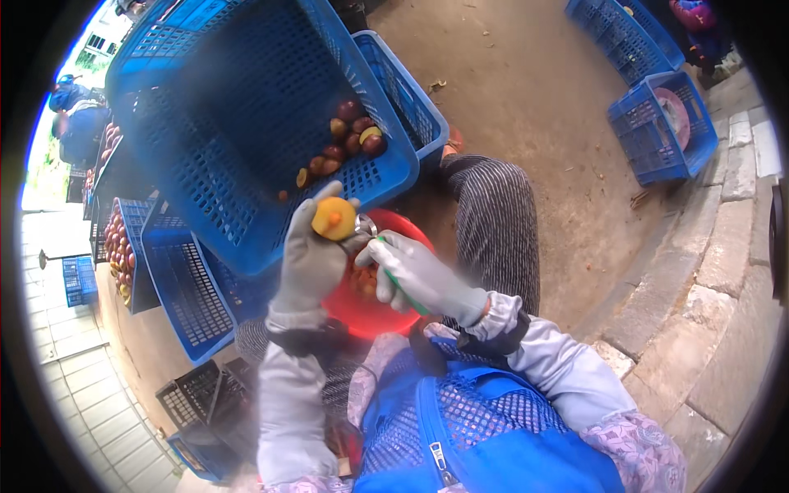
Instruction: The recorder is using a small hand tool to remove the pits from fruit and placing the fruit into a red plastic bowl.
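My left hand (311,265), in a grey glove, holds a halved fruit (328,227) with its yellow cut face and orange centre turned up. In my right hand (425,277), also gloved, is a green-handled tool (400,285). A curved metal loop (366,225) at its tip lies close beside the fruit; whether they touch I cannot tell. Below both hands a red plastic basin (357,321) sits between my knees, with orange-brown pieces (365,282) in it. Just beyond my left fingers, dark red plum-like fruits (352,143), some cut, lie in the corner of a large tilted blue crate (246,212).
Another blue crate (434,120) stands under the large one. More blue crates (191,308) and a crate of red fruits (120,240) are on the left. To the right are a blue crate (647,132) and a stone-block edge (696,265). People (86,129) are at far left.
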Demonstrator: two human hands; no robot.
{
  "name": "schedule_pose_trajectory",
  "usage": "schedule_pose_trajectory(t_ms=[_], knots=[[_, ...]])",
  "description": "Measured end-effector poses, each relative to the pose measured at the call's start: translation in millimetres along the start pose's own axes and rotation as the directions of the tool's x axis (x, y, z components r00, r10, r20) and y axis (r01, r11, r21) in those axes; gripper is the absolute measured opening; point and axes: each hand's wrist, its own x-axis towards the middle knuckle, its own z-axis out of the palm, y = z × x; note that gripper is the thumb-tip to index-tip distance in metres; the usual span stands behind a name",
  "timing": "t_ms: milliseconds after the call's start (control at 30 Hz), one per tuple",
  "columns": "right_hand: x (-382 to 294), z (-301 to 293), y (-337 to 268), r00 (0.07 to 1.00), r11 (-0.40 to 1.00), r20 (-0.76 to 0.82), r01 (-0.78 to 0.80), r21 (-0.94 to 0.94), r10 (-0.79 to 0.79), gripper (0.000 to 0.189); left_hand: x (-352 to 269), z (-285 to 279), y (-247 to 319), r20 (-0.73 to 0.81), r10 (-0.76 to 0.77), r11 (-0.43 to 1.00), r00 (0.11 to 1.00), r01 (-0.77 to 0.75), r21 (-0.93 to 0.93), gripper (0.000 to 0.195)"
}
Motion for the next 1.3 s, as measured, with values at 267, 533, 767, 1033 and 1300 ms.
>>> schedule_pose_trajectory(t_ms=[267,533,767,1033,1300], knots=[[-14,15,26,0.991,0.986,-0.115,0.053,-0.156,-0.072,0.032,-33,12,-50,-0.116,0.089,0.989,0.989,-0.102,-0.106,0.044],[-15,11,33,0.987,0.963,-0.117,0.074,-0.258,-0.107,0.028,-31,19,-63,-0.190,0.243,0.970,0.951,-0.238,0.050,0.034],[-5,4,52,0.995,0.971,-0.066,0.058,-0.233,-0.076,0.022,-21,26,-76,-0.353,0.401,0.893,0.845,-0.276,0.354,0.030],[-5,-18,27,0.977,0.981,0.159,-0.117,-0.152,0.141,0.038,-6,18,-57,-0.265,0.397,0.732,0.879,-0.129,0.668,0.024],[17,-20,2,0.869,0.943,0.433,-0.314,0.113,0.238,0.043,0,26,-29,-0.183,0.427,0.846,0.886,-0.319,0.428,0.022]])
